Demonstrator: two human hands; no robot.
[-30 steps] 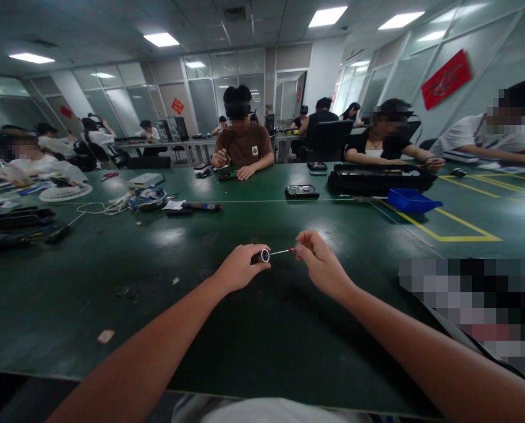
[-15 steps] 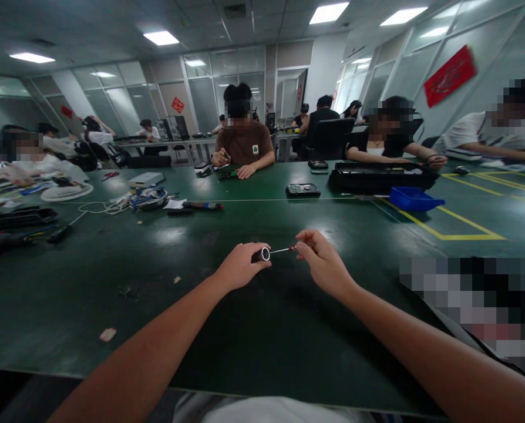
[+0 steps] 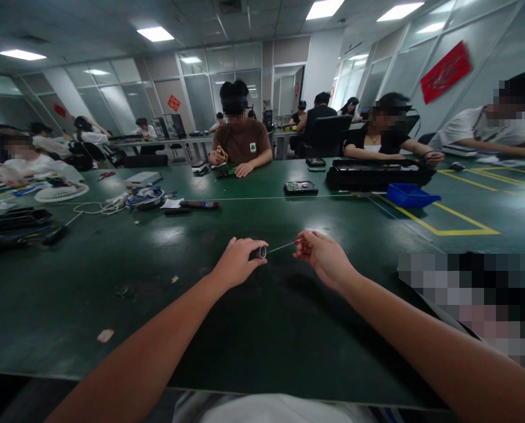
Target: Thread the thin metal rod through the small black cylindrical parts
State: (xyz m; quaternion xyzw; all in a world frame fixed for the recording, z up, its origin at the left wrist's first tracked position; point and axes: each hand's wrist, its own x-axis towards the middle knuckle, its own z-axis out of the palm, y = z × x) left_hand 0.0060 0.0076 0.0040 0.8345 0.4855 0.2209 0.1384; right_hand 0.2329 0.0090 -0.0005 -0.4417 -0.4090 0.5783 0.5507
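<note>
In the middle of the head view, my left hand [image 3: 236,261] is closed around a short dark cylinder [image 3: 256,253]. Its round, silver-rimmed end faces me and to the right. My right hand [image 3: 326,257] grips a thin screwdriver [image 3: 282,247] by its reddish handle, most of which the fingers cover. The metal shaft slopes down to the left, its tip close beside the cylinder's rim; whether they touch I cannot tell. Both hands are raised a little over the green tabletop [image 3: 262,341].
Across the table a person in a brown shirt [image 3: 245,144] works on a green circuit board [image 3: 225,173]. A hard drive [image 3: 300,187], a blue bin [image 3: 412,195] and a long black unit [image 3: 379,176] lie ahead. Cables [image 3: 143,198] and a pen-like tool [image 3: 199,204] lie left.
My right hand has risen slightly, its fingers curling further around the handle, and the screwdriver slopes more steeply. My left hand keeps its hold on the cylinder. The whole view has shifted slightly.
</note>
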